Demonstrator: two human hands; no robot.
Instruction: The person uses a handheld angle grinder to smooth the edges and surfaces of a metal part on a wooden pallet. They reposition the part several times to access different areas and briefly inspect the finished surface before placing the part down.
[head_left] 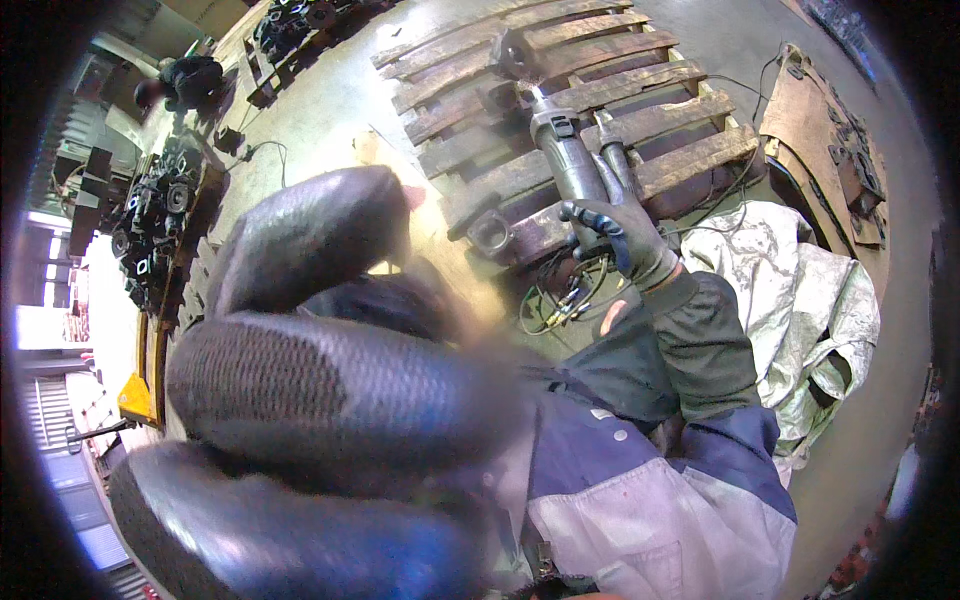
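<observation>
My left hand [330, 370], in a dark textured glove, is raised very close to the view and covers much of its left half. Its thick fingers are bent but apart, with the ends blurred; I see nothing held between them. In a grey and blue glove, my right hand [635, 240] is closed round the rear of a grey power grinder [570, 155]. The tool's narrow front end points away, over a wooden pallet [690, 130]. Close to its tip sits a dark metal part [512, 55]. A squarish metal part [490, 235] lies at the pallet's near left corner.
Cables and hose fittings [570, 300] hang below the grinder. A stained whitish cloth [780, 290] lies at the right, by a brown board [820, 140] bearing dark parts. Piled metal parts [160, 215] stand at the left, near a yellow pallet jack [138, 397]. Another person [190, 82] is far left.
</observation>
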